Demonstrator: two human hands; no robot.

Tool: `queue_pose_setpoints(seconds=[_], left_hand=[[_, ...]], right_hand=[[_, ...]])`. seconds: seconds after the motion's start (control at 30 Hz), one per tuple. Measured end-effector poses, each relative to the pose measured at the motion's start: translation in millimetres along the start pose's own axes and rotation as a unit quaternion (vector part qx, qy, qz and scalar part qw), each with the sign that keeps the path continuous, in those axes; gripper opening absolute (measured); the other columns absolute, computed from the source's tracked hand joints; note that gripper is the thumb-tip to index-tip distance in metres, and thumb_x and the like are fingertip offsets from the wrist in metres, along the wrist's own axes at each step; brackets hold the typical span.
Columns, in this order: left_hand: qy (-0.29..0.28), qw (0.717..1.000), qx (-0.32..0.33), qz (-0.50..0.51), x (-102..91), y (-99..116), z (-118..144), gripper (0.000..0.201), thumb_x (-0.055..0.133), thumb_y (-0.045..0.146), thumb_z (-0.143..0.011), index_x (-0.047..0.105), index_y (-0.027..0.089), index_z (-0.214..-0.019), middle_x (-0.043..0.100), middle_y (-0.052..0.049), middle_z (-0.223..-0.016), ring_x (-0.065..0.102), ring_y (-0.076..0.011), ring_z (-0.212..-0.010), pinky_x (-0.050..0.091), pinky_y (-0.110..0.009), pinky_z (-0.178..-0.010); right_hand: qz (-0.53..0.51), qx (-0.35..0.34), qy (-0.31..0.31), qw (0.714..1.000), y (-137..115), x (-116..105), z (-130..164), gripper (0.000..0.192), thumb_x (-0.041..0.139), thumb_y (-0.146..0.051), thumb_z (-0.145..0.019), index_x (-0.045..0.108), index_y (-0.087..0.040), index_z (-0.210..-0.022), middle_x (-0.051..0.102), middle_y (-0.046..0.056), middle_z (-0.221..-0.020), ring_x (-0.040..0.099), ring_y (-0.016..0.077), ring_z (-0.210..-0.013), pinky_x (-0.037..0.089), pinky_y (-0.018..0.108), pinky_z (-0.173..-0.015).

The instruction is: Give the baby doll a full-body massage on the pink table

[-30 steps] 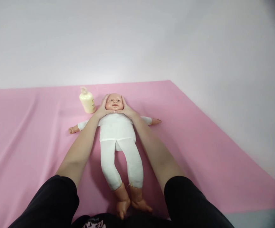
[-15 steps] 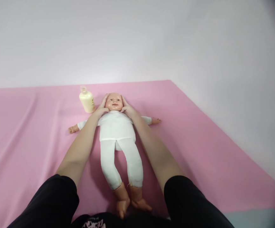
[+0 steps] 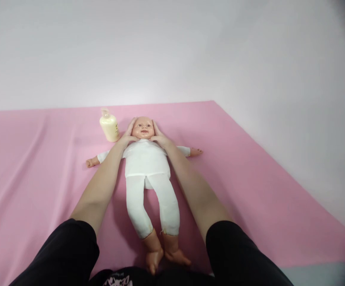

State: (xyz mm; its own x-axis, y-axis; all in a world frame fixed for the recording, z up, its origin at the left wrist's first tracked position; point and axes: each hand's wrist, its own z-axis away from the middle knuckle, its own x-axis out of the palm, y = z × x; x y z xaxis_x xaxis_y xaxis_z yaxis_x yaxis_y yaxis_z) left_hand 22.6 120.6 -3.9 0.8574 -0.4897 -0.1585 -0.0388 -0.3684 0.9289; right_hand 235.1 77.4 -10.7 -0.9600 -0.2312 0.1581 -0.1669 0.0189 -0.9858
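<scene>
A baby doll (image 3: pixel 147 159) in a white top and white trousers lies on its back, its head away from me and its bare feet close to my body. My left hand (image 3: pixel 130 132) cups the left side of the doll's head, with the thumb under the jaw. On the opposite side, my right hand (image 3: pixel 158 132) holds the head in the same way, its thumb by the chin. Fingers of both hands run up along the cheeks, and their tips are partly hidden beside the head. The doll's arms stretch out sideways beneath my forearms.
A pump bottle (image 3: pixel 109 126) of pale yellow liquid stands upright just beyond my left hand. Pink cloth (image 3: pixel 234 178) covers the surface, with folds on the left and its edge running down the right. A pale wall (image 3: pixel 160 51) rises behind.
Both thumbs have slid slightly inward under the doll's chin, the right one a little more. The doll and the bottle stay where they were.
</scene>
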Motion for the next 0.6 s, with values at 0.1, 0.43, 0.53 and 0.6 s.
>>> queue_pose_setpoints(seconds=[0.1, 0.43, 0.53, 0.6], left_hand=[[0.014, 1.000, -0.008, -0.018, -1.6, -4, 0, 0.125, 0.089, 0.038, -0.062, 0.022, 0.033, -0.167, 0.014, -0.004, -0.176, 0.011, -0.0363, -0.164, 0.020, -0.053, -0.132], [0.001, 0.999, 0.001, -0.049, -2.9, 3, 5, 0.125, 0.087, 0.030, -0.062, 0.021, 0.032, -0.168, 0.010, -0.004, -0.177, 0.007, -0.0365, -0.164, 0.013, -0.051, -0.134], [-0.007, 1.000, -0.003, -0.019, -4.2, -1, 3, 0.119, 0.075, 0.021, -0.062, 0.022, 0.034, -0.167, 0.011, 0.000, -0.177, 0.004, -0.0331, -0.165, 0.014, -0.049, -0.134], [0.000, 1.000, -0.005, -0.004, -4.2, -3, 3, 0.119, 0.070, 0.016, -0.059, 0.022, 0.032, -0.167, 0.012, 0.000, -0.177, 0.004, -0.0314, -0.165, 0.016, -0.047, -0.134]], right_hand=[[0.039, -0.005, -0.001, 0.999, -4, 0, 4, 0.149, 0.090, -0.026, -0.055, -0.007, -0.031, -0.168, 0.020, 0.006, -0.176, 0.033, 0.0291, -0.158, 0.029, 0.046, -0.131], [0.041, -0.001, -0.001, 0.999, -9, 3, 7, 0.150, 0.090, -0.024, -0.054, -0.006, -0.034, -0.168, 0.022, 0.004, -0.175, 0.032, 0.0301, -0.159, 0.026, 0.049, -0.132], [0.034, -0.006, 0.005, 0.999, -6, -1, 3, 0.140, 0.081, -0.015, -0.055, 0.001, -0.036, -0.168, 0.021, 0.000, -0.176, 0.030, 0.0293, -0.160, 0.027, 0.047, -0.132], [0.016, 0.007, 0.001, 1.000, -3, -3, 1, 0.137, 0.074, -0.010, -0.056, 0.001, -0.035, -0.168, 0.021, 0.001, -0.176, 0.036, 0.0308, -0.157, 0.033, 0.049, -0.130]])
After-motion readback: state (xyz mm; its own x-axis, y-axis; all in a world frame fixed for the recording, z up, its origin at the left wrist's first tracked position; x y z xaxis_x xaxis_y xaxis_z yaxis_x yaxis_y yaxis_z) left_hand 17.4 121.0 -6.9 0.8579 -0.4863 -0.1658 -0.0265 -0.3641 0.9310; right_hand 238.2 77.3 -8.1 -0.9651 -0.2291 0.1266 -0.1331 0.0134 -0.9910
